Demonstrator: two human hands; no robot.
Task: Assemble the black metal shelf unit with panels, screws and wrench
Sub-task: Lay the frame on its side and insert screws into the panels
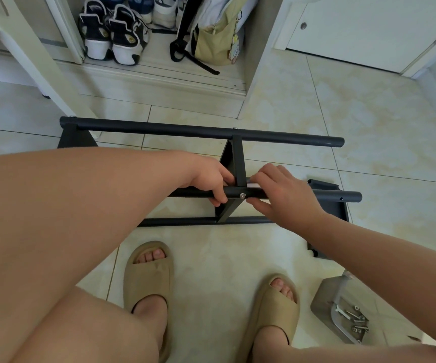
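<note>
While left hand (210, 179) grips tube (338, 196) | right hand (289, 196) hold unclear

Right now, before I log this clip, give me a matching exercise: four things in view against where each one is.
Things:
1. left hand
2. loose screws
3. sneakers
4. beige bag

Places:
A. lying on the plastic packet, lower right
B. standing in the cupboard, left side
C. gripping the near black tube
D. leaning in the cupboard, right of the sneakers

Pairs: 1-C, 2-A, 3-B, 4-D
</note>
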